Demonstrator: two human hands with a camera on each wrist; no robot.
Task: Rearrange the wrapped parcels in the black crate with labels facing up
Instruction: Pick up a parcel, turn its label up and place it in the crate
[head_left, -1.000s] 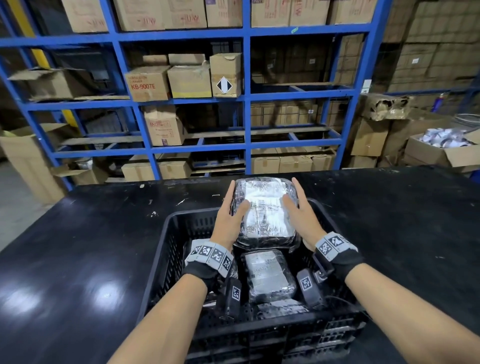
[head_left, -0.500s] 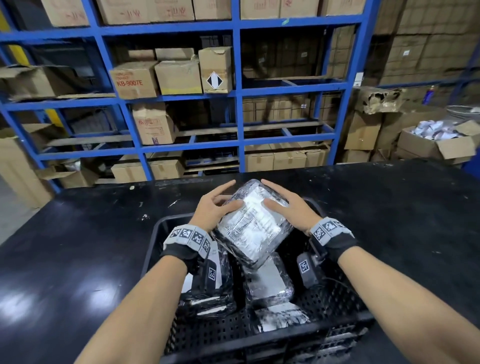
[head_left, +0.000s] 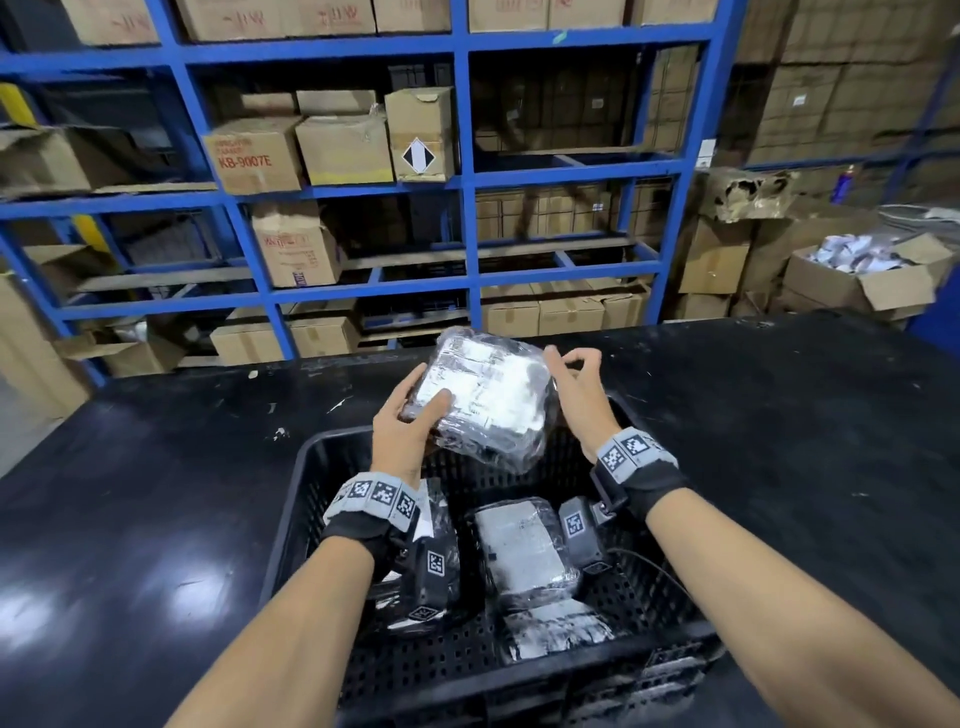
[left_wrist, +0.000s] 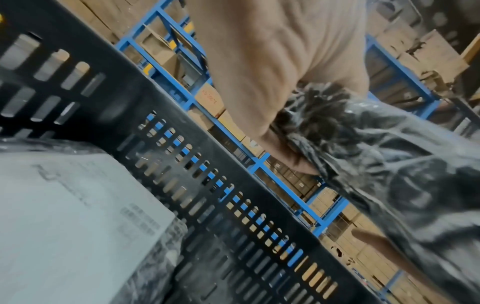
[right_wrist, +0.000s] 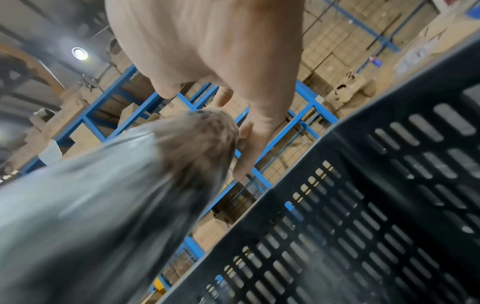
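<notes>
Wrapped parcel lifted clear above the far end of the black crate, label side up and tilted; half a second earlier both hands cupped it, now the left hand alone grips its near-left corner, thumb on the label; the right hand has come off, fingers loosely curled just beside its right edge, holding nothing; three parcels lie below, the middle parcel showing its label; placement probably follows.
</notes>
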